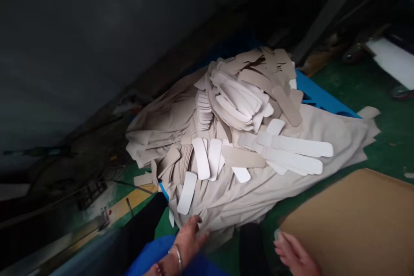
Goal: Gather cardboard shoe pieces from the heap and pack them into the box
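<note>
Overhead, a dark wall fills the upper left of the view, sloping down toward a green floor that shows on the right and in a strip at lower left beside a yellow line. Across the middle lies a big beige cloth, crumpled and spread wide, its right edge draped over a blue pallet. A flat sheet of brown cardboard lies at lower right, just beside the cloth's near edge.

On top of the cloth sits a heap of cut strips — long rounded pieces, some beige side up, some white side up. Several loose white ones fan out toward the right, and one white strip lies apart near the cloth's lower left edge.

Lowest in the frame come the person's hands. The left hand, with a thin bracelet at the wrist above a blue sleeve, rests with fingers spread and released on the near hem of the cloth, just below that single white strip — not grasping anything. The right hand lies loose against the near left corner of the cardboard, fingers extended and touching its edge, nothing clenched in it.
</note>
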A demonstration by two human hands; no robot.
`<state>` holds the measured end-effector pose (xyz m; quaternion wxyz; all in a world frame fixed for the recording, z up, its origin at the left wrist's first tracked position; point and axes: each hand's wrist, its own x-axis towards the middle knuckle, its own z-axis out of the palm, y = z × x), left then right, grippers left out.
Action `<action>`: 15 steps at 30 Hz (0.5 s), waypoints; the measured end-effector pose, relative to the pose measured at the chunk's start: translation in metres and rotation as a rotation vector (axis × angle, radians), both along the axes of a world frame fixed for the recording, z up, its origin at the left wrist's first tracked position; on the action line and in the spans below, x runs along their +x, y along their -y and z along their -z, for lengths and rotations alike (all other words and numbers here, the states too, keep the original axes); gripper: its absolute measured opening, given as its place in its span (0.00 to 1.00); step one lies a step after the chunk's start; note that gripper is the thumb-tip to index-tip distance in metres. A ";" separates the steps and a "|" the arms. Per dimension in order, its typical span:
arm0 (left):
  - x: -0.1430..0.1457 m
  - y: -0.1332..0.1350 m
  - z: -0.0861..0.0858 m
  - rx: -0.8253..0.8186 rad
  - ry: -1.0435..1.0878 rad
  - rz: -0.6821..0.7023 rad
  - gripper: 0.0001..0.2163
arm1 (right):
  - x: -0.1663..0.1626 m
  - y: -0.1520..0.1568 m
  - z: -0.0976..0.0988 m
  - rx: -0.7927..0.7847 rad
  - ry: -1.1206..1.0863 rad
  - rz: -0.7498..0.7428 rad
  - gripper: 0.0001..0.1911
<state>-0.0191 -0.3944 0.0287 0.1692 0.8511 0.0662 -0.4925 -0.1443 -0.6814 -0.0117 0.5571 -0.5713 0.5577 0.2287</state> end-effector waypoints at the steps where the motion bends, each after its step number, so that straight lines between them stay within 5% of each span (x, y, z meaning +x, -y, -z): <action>1: 0.014 -0.028 0.010 0.056 0.022 -0.053 0.22 | 0.025 -0.028 0.010 0.063 0.022 -0.082 0.35; 4: 0.063 -0.108 0.049 0.193 0.098 -0.159 0.31 | 0.099 -0.100 0.050 0.071 0.103 -0.302 0.31; 8: 0.129 -0.186 0.118 0.269 0.227 -0.165 0.42 | 0.186 -0.157 0.118 -0.054 0.062 -0.323 0.39; 12: 0.175 -0.219 0.190 0.274 0.374 -0.071 0.49 | 0.237 -0.199 0.188 -0.249 -0.030 -0.247 0.62; 15: 0.191 -0.220 0.222 0.314 0.404 -0.001 0.56 | 0.251 -0.231 0.226 -0.344 -0.104 -0.127 0.65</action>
